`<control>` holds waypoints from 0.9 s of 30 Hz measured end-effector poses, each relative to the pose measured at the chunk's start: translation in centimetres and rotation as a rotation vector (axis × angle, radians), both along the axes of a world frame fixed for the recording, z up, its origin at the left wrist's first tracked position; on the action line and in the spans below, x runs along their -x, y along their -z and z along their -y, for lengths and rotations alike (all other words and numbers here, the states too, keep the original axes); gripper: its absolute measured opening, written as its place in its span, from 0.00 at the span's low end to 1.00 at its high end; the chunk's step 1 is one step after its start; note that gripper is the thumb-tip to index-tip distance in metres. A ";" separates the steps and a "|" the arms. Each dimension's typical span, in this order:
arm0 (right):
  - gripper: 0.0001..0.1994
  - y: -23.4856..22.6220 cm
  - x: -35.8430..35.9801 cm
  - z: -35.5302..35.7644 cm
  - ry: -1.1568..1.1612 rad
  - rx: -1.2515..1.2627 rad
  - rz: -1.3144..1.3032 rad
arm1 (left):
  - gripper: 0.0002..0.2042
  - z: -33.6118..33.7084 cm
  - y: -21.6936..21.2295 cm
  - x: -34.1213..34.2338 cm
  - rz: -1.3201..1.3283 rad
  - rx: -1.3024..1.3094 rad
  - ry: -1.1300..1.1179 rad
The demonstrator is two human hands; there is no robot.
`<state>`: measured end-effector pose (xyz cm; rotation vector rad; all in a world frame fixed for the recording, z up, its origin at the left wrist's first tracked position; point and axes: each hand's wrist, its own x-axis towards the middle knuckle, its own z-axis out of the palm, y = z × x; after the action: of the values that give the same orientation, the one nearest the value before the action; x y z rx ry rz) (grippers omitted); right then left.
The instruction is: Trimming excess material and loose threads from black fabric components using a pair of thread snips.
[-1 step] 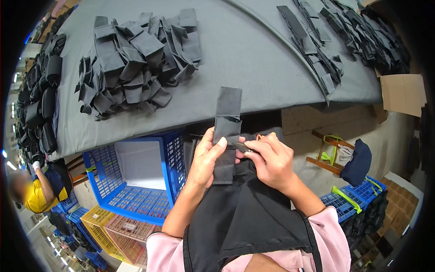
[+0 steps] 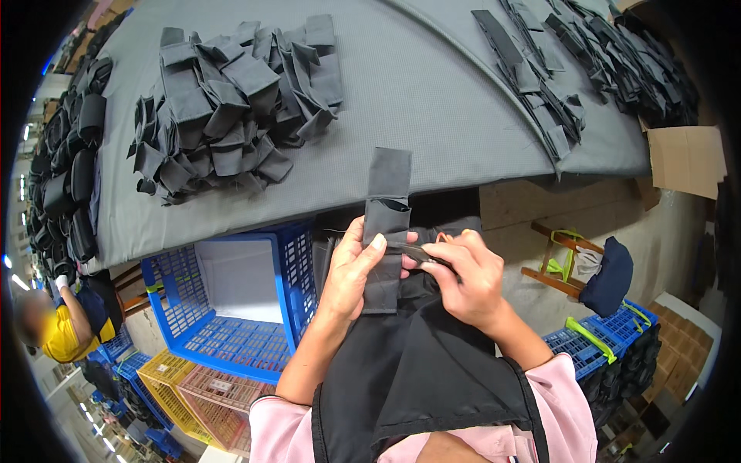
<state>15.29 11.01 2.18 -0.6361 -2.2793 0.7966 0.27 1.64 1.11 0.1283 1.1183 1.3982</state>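
A long dark grey fabric strip with a folded, gaping pocket hangs upright in front of me, its far end reaching over the table's edge. My left hand grips it, thumb on top and fingertips showing past its right side. In my right hand are small dark thread snips, their tip at the strip's right edge near my left fingertips. Curled fingers cover most of the snips. An orange-red loop shows by my right fingers.
A pile of similar strips lies on the grey covered table; more strips lie far right. An open blue crate stands left below the edge. A wooden stool is on the right. A person in yellow works far left.
My right hand has shifted slightly right and opened its grip a little, showing more of the snips. The pocket in the strip gapes wider. My left hand stays put.
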 end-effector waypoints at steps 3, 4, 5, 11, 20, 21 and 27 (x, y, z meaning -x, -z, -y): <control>0.12 0.0 -0.8 -0.4 0.083 0.145 -0.048 | 0.16 -0.1 0.3 0.1 -0.011 -0.068 0.001; 0.11 0.0 -1.0 -0.4 0.124 0.275 0.013 | 0.16 0.0 0.4 0.1 -0.003 -0.074 0.000; 0.10 0.5 -0.8 -0.6 0.161 0.414 0.002 | 0.15 0.1 0.4 0.1 0.004 -0.080 -0.001; 0.11 0.5 0.0 -1.9 0.173 0.351 -0.077 | 0.14 0.2 0.1 -0.4 0.013 -0.096 0.018; 0.13 0.9 0.9 -1.9 0.182 0.187 -0.051 | 0.16 0.1 -0.2 -1.0 0.044 -0.088 0.033; 0.13 0.9 0.9 -2.0 0.187 0.103 -0.042 | 0.16 0.1 -0.2 -1.0 0.059 -0.094 0.036; 0.13 1.5 0.8 -2.0 0.192 -0.059 -0.007 | 0.15 0.0 0.0 -0.8 0.096 -0.098 0.070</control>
<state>14.51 13.01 0.70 -0.8092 -2.1875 0.6365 1.06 1.60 1.10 0.1673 0.9578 1.3827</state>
